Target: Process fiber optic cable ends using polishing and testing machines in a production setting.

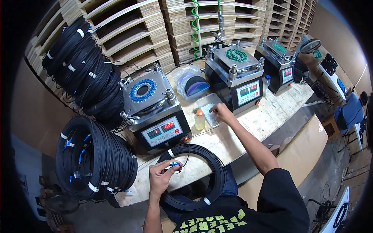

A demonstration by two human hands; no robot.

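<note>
Head view: the left hand [160, 176] is raised just above the near edge of the wooden surface [268, 130], its fingers grasping the blue connectors [174, 164] at the end of a black cable. That cable appears to belong to the black coil [220, 174], which lies partly on the surface and partly over the person's lap, on the near side. Farther off and to the right, the right hand [222, 112] reaches over the clear tray [203, 99] of small whitish pieces, its fingers drawn together and pointing down at the contents; I cannot tell whether they already pinch a piece. A bottle with an orange cap [199, 121] stands just left of the tray. To the left is the nearest machine [159, 134], with a ring of blue connectors on its top plate; the middle machine [246, 93], beyond the tray to the right, carries a ring of green ones. A large bundle of coils [110, 159] rests at the near left. The step in hand looks like taking one small piece from the tray while the connectors are kept ready. As a judgement, the next move calls for a precise pinch on a single piece, then bringing it across to the left hand, with the connectors kept steady and their ends left exposed.
</note>
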